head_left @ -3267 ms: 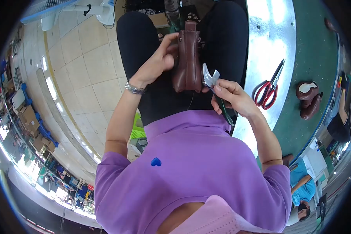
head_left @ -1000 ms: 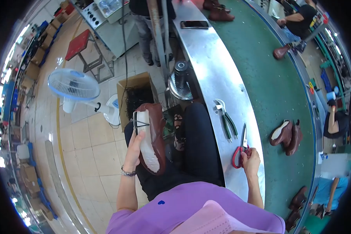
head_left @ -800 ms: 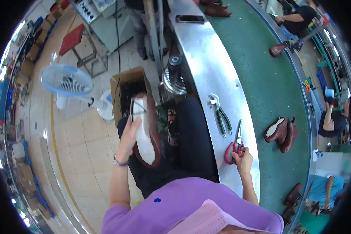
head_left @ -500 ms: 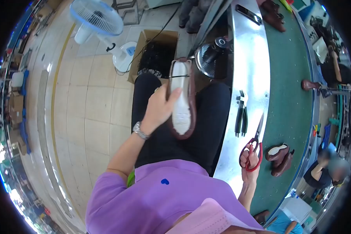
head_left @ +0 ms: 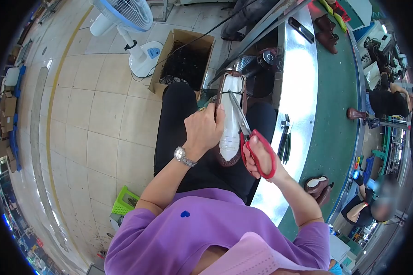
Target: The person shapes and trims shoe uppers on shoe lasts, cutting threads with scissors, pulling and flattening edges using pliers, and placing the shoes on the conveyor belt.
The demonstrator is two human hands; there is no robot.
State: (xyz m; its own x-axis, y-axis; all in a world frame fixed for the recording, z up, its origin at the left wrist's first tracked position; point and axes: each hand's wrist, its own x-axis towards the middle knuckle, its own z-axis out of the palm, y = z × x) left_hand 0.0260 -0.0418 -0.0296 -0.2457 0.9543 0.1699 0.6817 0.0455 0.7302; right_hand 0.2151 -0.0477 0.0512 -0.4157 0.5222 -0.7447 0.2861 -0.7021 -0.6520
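A brown leather shoe (head_left: 231,123) lies sole up above my lap, its white underside facing me and a thin black cord across its upper part. My left hand (head_left: 203,129) grips the shoe's left side, fingers wrapped round the edge. In my right hand (head_left: 258,156) are red-handled scissors (head_left: 267,170), with fingers in the loops. The scissor blades point up and left over the white sole, their tips near the black cord. Whether the tips touch the cord I cannot tell.
Green-handled pincers (head_left: 285,142) lie on the metal ledge (head_left: 299,82) to the right, with a phone (head_left: 301,30) farther up. More brown shoes (head_left: 317,189) rest on the green belt (head_left: 332,110). An open carton (head_left: 186,64) and a fan (head_left: 124,16) stand on the floor ahead.
The scissors have left the metal ledge and come over to the shoe in my right hand. My left hand keeps its grip on the shoe. The view has swung round to the left.
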